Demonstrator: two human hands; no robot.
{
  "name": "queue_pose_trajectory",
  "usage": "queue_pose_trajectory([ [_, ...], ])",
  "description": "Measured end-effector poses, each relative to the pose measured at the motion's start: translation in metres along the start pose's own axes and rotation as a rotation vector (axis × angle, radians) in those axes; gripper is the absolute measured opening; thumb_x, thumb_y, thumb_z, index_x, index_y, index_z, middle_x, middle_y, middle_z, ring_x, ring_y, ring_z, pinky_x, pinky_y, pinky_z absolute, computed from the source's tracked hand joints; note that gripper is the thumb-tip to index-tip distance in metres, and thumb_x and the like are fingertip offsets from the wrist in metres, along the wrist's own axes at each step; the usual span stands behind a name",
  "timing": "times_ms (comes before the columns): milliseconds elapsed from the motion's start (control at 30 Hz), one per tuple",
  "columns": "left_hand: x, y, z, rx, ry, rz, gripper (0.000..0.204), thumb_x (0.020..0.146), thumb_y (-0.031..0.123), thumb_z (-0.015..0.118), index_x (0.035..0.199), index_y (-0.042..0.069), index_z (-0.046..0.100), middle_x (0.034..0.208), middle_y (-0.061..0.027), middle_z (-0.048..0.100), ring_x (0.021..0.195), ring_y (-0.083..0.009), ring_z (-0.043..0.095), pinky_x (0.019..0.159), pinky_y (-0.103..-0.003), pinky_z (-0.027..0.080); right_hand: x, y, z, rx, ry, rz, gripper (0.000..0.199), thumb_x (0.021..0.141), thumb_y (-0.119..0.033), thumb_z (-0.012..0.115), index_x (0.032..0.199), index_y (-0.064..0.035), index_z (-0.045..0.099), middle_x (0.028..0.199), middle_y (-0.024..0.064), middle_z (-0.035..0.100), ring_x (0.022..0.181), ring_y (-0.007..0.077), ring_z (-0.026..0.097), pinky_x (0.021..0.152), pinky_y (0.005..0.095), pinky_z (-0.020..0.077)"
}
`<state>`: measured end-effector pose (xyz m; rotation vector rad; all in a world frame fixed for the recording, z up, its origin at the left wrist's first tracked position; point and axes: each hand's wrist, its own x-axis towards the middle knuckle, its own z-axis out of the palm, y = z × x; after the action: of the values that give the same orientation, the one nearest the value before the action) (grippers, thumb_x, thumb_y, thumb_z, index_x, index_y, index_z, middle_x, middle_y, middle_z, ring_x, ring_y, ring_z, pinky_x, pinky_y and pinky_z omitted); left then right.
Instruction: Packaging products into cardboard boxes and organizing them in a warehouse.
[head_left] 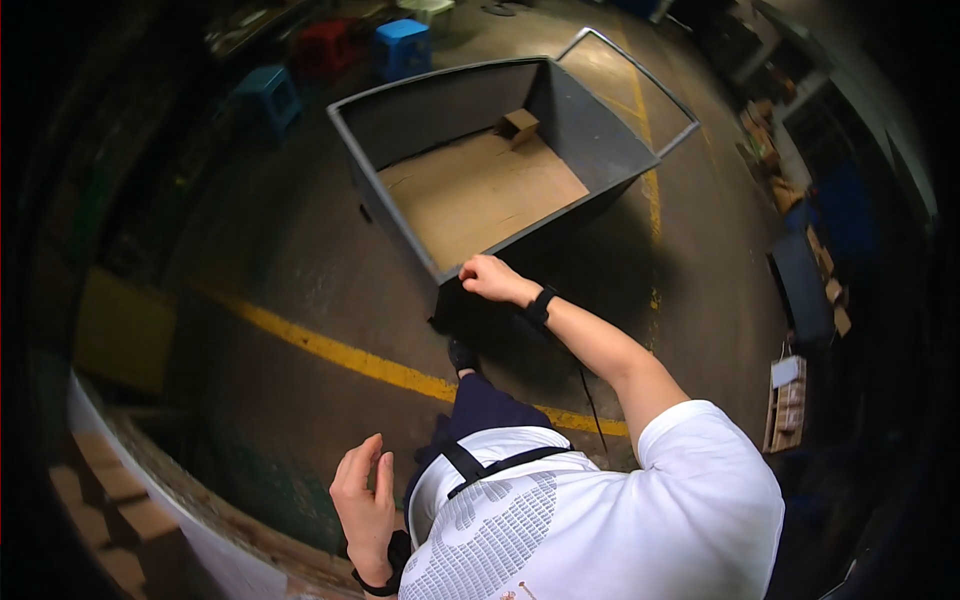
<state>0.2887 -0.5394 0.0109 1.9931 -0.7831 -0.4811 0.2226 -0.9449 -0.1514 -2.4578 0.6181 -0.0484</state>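
Note:
A grey metal cart (600, 207) with a deep, open-topped box stands in front of me. Its near corner is at my right hand (492, 279), whose fingers curl over the rim. Cardboard (480, 195) lines the cart's floor, and a small cardboard box (517, 127) sits inside by the far wall. My left hand (364, 495) is raised beside my body, holding nothing, with its fingers stretched and apart from the thumb. Black bands circle both wrists.
A tubular handle (690, 130) rises at the cart's far right end. Beyond the cart are a blue stool (403, 45), a teal stool (270, 95) and a red stool (325, 48). Yellow lines (340, 352) mark the floor. Cardboard boxes (150, 519) lie at the lower left.

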Motion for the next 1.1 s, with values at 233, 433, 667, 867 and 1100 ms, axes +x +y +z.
queue_pose_trajectory([
  [233, 0.1, 0.022, 0.086, 0.181, -0.168, 0.173, 0.018, 0.086, 0.002, 0.065, 0.103, -0.003, 0.064, 0.09, -0.0145, 0.066, 0.08, -0.0227, 0.066, 0.072, -0.029, 0.052, -0.016, 0.121, -0.024, 0.132, -0.023, 0.215, 0.023, 0.075, -0.018, 0.063, 0.091, -0.003, 0.069, 0.091, 0.016, 0.067, 0.091, 0.0307, 0.064, 0.08, 0.0394, 0.051],
  [433, 0.182, 0.06, 0.161, 0.158, -0.357, 0.165, 0.023, 0.082, 0.005, 0.066, 0.105, -0.002, 0.063, 0.089, -0.0172, 0.064, 0.079, -0.0336, 0.062, 0.068, -0.038, 0.049, 0.006, 0.19, -0.072, 0.103, -0.031, 0.255, 0.025, 0.079, -0.019, 0.062, 0.099, -0.0033, 0.065, 0.097, 0.0152, 0.063, 0.097, 0.0317, 0.06, 0.084, 0.0407, 0.0485],
  [667, 0.25, 0.088, 0.223, 0.236, -0.514, 0.221, 0.027, 0.081, 0.007, 0.067, 0.107, -0.001, 0.064, 0.09, -0.0183, 0.064, 0.082, -0.037, 0.062, 0.07, -0.041, 0.049, -0.01, 0.263, -0.092, 0.127, -0.032, 0.396, 0.024, 0.08, -0.019, 0.062, 0.099, -0.0036, 0.065, 0.1, 0.0139, 0.063, 0.099, 0.0305, 0.06, 0.084, 0.0399, 0.0487],
  [867, 0.3, 0.093, 0.295, 0.356, -0.713, 0.372, 0.028, 0.082, 0.013, 0.066, 0.108, 0.002, 0.064, 0.091, -0.0179, 0.064, 0.087, -0.0371, 0.062, 0.074, -0.043, 0.05, -0.045, 0.296, -0.135, 0.21, -0.044, 0.383, 0.028, 0.082, -0.022, 0.064, 0.101, -0.0019, 0.066, 0.101, 0.0149, 0.064, 0.096, 0.03, 0.062, 0.083, 0.039, 0.0494],
  [1100, 0.349, 0.115, 0.384, 0.365, -0.959, 0.426, 0.031, 0.083, 0.018, 0.066, 0.11, 0.002, 0.064, 0.1, -0.0184, 0.065, 0.092, -0.0359, 0.063, 0.081, -0.041, 0.051, -0.052, 0.38, -0.227, 0.285, 0.092, 0.513, 0.027, 0.083, -0.018, 0.065, 0.1, 0.0019, 0.065, 0.096, 0.0146, 0.067, 0.091, 0.0249, 0.065, 0.079, 0.0343, 0.0514],
])
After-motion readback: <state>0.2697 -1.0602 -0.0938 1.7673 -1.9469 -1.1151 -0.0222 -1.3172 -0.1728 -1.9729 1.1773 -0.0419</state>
